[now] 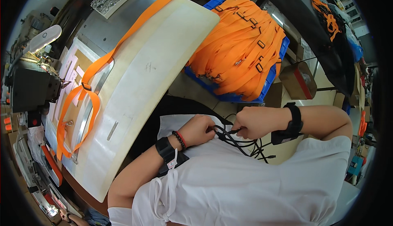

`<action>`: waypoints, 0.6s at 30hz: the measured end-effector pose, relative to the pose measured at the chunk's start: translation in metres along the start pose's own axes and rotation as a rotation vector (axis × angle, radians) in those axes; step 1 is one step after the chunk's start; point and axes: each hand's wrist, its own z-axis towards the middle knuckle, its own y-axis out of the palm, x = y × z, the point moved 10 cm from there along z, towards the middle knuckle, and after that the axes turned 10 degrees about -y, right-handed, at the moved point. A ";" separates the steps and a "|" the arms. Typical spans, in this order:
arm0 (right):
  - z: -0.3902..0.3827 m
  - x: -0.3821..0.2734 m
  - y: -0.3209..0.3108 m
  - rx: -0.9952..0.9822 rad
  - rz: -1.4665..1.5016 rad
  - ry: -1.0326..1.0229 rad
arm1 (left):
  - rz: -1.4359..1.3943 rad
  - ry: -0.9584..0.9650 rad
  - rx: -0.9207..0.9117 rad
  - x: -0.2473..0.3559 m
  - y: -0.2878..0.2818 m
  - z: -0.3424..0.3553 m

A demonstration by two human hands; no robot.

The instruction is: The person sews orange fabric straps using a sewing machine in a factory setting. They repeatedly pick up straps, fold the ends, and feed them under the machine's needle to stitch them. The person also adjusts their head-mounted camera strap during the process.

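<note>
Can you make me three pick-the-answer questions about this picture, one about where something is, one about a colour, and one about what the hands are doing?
1. Where is the big pile of straps?
A. in a blue crate
B. on the floor
C. on the person's lap

2. What colour is the long strap on the white table?
A. green
B. orange
C. purple

3. What are the left hand and right hand doing?
A. resting flat on the table
B. both gripping black cables
C. holding scissors

Answers: 1 A, the blue crate shows under the pile. 2 B, it is bright orange. 3 B, both fists close on the black cables.
</note>
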 end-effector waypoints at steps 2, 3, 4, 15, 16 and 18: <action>0.003 -0.006 0.012 -0.053 -0.059 -0.012 | -0.030 0.047 0.042 0.004 -0.003 -0.002; 0.006 -0.013 0.016 -0.081 -0.090 -0.019 | -0.035 0.058 0.061 0.006 -0.004 -0.003; 0.008 -0.024 0.020 -0.094 -0.104 -0.056 | -0.040 0.068 0.079 0.009 -0.004 -0.003; 0.044 -0.001 0.041 0.075 -0.039 -0.048 | -0.218 -0.130 -0.023 -0.008 0.001 0.010; 0.049 0.010 0.051 0.120 -0.018 -0.052 | -0.272 -0.137 -0.044 -0.011 0.004 0.013; 0.053 0.009 0.053 0.227 -0.066 -0.194 | -0.291 -0.065 -0.106 -0.017 0.011 0.021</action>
